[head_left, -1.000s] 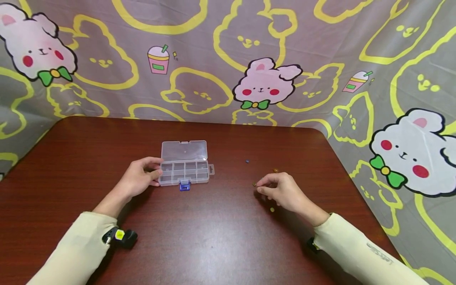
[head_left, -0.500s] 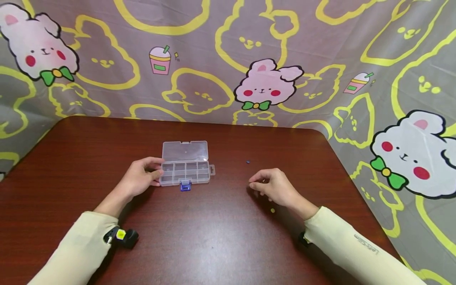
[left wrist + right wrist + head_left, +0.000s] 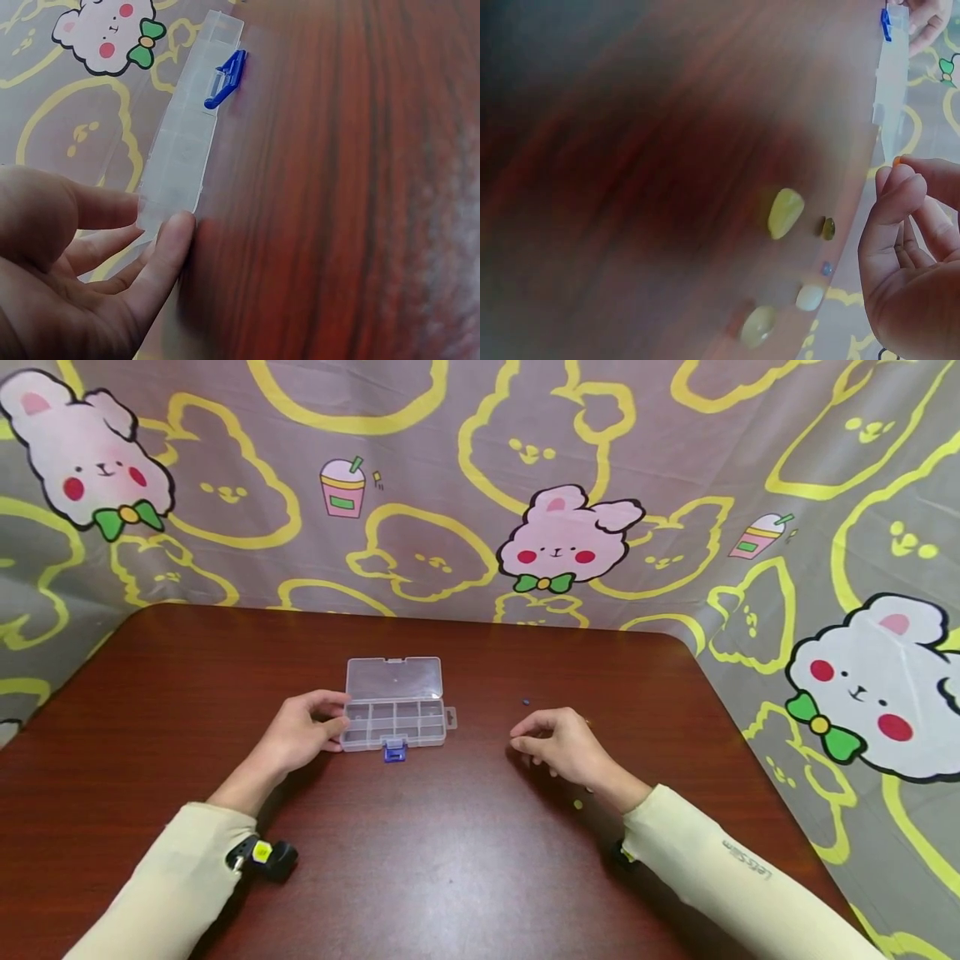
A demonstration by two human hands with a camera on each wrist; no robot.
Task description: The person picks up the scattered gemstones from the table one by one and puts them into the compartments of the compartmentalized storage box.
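A small orange piece (image 3: pixel 898 160) is pinched between thumb and fingertip by the right grip (image 3: pixel 558 747); only a sliver is left showing, presumably because so tiny a thing can be held no other way. It appears to be carried clear of the surface (image 3: pixel 450 860), right of the clear box (image 3: pixel 172 150) and apart from it. The left end of that box is held between thumb and fingers by the left grip (image 3: pixel 303 731), probably so that it is not shifted. Its lid (image 3: pixel 395 679) is tipped back behind, and its blue latch (image 3: pixel 395 752) is hung at the front, so the compartments are left reachable from above. Beside the right grip, a yellow stone (image 3: pixel 786 214), a dark stone (image 3: pixel 828 228), a blue stone (image 3: pixel 826 268) and a white stone (image 3: pixel 808 297) are scattered loosely, likely for easy picking.
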